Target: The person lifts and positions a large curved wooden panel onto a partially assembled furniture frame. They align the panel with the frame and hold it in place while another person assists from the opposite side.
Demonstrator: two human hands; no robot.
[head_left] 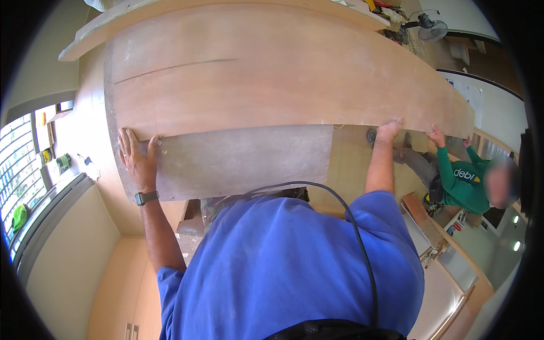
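Observation:
A large, thin, light-brown wood sheet (272, 79) spreads in front of me, with a dark slit or crack at its left part. Under its near edge shows a grey, dusty board (249, 156). My left hand (136, 158) lies with fingers spread over the left rim of the grey board, its thumb beside the sheet's near corner. Farther right, my right hand (389, 131) is closed on the sheet's near edge, fingertips partly hidden. Beyond it, a co-worker's hand (435, 136) holds the same sheet at its right end.
A person in a green top (470, 178) stands at the right. A long wood board (226, 4) runs along the far side. A fan (428, 28) stands at the far right, wooden frames (453, 249) below the person. A barred window (20, 164) is at the left. A black cable (357, 226) crosses my back.

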